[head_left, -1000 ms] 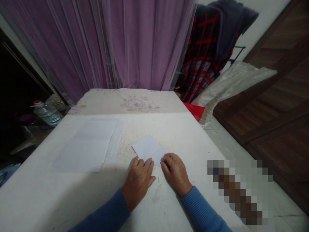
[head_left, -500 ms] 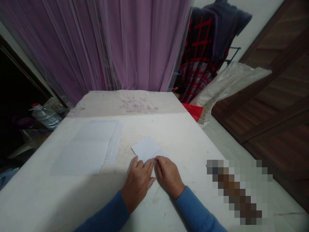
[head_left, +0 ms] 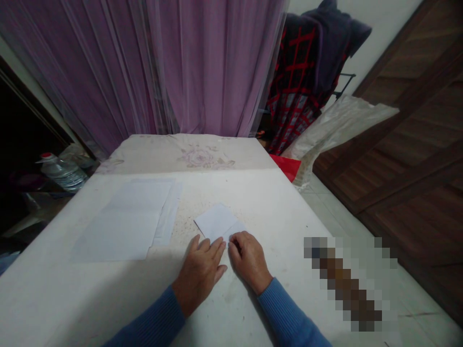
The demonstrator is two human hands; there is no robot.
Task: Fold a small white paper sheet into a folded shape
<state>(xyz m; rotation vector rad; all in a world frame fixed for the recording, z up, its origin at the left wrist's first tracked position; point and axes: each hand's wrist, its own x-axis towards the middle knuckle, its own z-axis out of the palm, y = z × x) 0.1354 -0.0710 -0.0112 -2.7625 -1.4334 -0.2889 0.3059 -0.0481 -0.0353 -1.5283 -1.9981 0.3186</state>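
A small folded piece of white paper [head_left: 216, 219] lies on the white tabletop in front of me, one corner pointing away. My left hand [head_left: 200, 270] rests on its near edge, fingers stretched out and thumb apart, pressing the paper down. Beside it, my right hand [head_left: 249, 260] is closed, its thumb and curled forefinger pinching the paper's near right part. The fingers partly cover the near edge, so the fold there is hidden.
Larger white sheets [head_left: 123, 217] lie stacked on the left of the table [head_left: 275, 197]. A floral cloth [head_left: 159, 152] covers its far end. Beyond hang purple curtains [head_left: 213, 67]. A plastic bottle [head_left: 63, 173] stands at left; a pixelated patch hides part of the right side.
Both hands have shifted slightly toward me along the paper's near edge, and the left fingertips sit a little apart from the right ones. The whole view has drifted slightly.
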